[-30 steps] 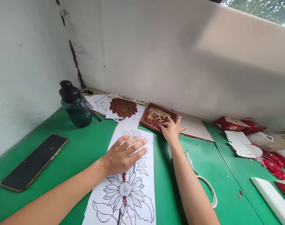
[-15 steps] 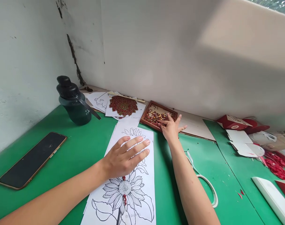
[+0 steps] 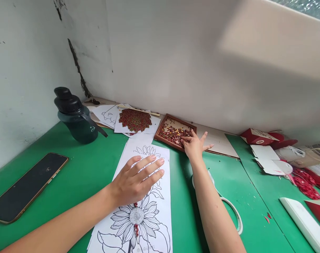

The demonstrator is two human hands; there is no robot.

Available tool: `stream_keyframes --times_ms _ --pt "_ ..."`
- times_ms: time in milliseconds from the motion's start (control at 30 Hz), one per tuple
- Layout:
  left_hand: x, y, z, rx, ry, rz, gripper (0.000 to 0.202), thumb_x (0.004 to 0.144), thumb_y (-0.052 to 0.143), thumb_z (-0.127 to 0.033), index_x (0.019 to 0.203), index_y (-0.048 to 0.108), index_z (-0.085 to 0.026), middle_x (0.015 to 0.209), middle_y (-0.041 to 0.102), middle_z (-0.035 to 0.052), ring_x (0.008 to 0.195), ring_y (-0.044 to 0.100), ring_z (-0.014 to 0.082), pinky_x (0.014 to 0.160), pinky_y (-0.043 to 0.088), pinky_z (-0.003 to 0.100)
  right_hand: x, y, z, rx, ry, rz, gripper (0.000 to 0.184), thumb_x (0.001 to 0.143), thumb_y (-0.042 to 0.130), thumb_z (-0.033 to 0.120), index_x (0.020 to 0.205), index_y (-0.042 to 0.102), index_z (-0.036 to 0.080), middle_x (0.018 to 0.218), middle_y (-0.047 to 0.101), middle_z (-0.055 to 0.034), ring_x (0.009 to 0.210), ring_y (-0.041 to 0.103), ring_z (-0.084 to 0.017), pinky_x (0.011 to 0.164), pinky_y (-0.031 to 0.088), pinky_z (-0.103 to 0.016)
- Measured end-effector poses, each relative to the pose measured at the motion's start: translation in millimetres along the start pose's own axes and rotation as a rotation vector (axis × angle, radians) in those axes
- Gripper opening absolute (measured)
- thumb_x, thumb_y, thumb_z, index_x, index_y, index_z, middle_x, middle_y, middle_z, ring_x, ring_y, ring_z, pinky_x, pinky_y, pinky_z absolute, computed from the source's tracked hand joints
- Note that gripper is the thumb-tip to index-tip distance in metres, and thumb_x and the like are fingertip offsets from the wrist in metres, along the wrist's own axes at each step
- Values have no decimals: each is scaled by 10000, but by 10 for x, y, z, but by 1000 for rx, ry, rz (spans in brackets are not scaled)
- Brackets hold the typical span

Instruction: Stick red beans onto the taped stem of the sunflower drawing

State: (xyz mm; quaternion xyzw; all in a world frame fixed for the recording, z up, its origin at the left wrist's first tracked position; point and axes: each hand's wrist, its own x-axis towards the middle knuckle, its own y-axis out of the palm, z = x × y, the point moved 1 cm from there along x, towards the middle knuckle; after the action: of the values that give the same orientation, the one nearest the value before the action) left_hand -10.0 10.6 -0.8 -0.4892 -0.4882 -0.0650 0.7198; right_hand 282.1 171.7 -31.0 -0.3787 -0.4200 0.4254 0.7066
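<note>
My left hand (image 3: 137, 179) lies open, palm down, fingers stretched out over a sheet of paper (image 3: 160, 211) printed with a sunflower line drawing. Just below that hand, short rows of red beans (image 3: 136, 230) run above and below the centre of the lower flower. My right hand (image 3: 195, 146) reaches into a shallow wooden tray (image 3: 162, 142) of mixed red and yellow beans (image 3: 172, 134). Its thumb and index fingertips come together among the beans, while the other fingers spread outward. Whatever is between those fingertips is too small to make out.
A dark water bottle (image 3: 77, 119) and a phone (image 3: 28, 186) stand and lie at left. Behind the drawing is a bean-covered flower picture (image 3: 135, 120). A roll of white tape (image 3: 239, 219) lies by my right forearm. Red boxes (image 3: 258, 137) and a white case (image 3: 304, 219) are at right.
The view has shifted slightly, moving most things a little left. My right hand has moved slightly rightward over the tray, fingers still in the beans. My left hand stays on the paper.
</note>
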Motion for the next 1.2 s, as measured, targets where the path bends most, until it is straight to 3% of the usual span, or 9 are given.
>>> stream_keyframes --times_ms 233,500,933,1000,1067,1133,1200 --pt "-23 17 -10 -11 -4 23 393 895 675 -128 1267 703 -250 1459 654 17 1435 477 209 1289 219 423 3 -59 -2 109 38 11 154 869 682 329 848 833 310 1568 559 -4 1611 -62 -417 1051 -169 -876" --pt "-44 20 -12 -24 -1 35 419 896 688 -128 1299 695 -242 1502 622 7 1464 444 204 1314 175 432 60 -218 -94 304 134 -32 125 850 713 320 888 827 288 1589 535 -18 1619 -16 -432 1060 -217 -852" --pt "-57 27 -18 -35 -1 32 413 896 691 -129 1293 701 -242 1526 599 2 1468 441 204 1322 170 436 64 -139 -85 561 122 -7 196 857 723 442 862 821 272 1544 584 -69 1610 70 -480 1079 -179 -840" --pt "-58 24 -19 -37 -2 32 419 893 689 -124 1296 699 -241 1527 598 1 1468 442 204 1321 172 436 66 -137 -88 612 119 -31 218 821 749 458 843 816 252 1483 636 -102 1591 161 -483 1132 -64 -830" --pt "-57 23 -18 -43 0 34 422 892 689 -124 1298 697 -240 1526 599 3 1467 444 205 1319 178 438 74 -145 -78 702 93 -55 280 783 772 493 829 806 219 1318 732 -147 1479 405 -466 1169 185 -759" --pt "-56 23 -16 -49 4 37 420 894 690 -128 1300 696 -237 1520 604 9 1465 446 208 1314 190 438 86 -159 -56 787 57 -56 354 768 770 540 845 798 196 1083 793 -145 1220 642 -392 1089 424 -615" --pt "-56 25 -14 -52 5 40 419 896 689 -129 1302 694 -236 1515 609 15 1462 448 212 1306 206 438 95 -171 -29 833 32 -46 409 773 751 576 890 794 186 913 794 -111 973 720 -309 963 533 -499"
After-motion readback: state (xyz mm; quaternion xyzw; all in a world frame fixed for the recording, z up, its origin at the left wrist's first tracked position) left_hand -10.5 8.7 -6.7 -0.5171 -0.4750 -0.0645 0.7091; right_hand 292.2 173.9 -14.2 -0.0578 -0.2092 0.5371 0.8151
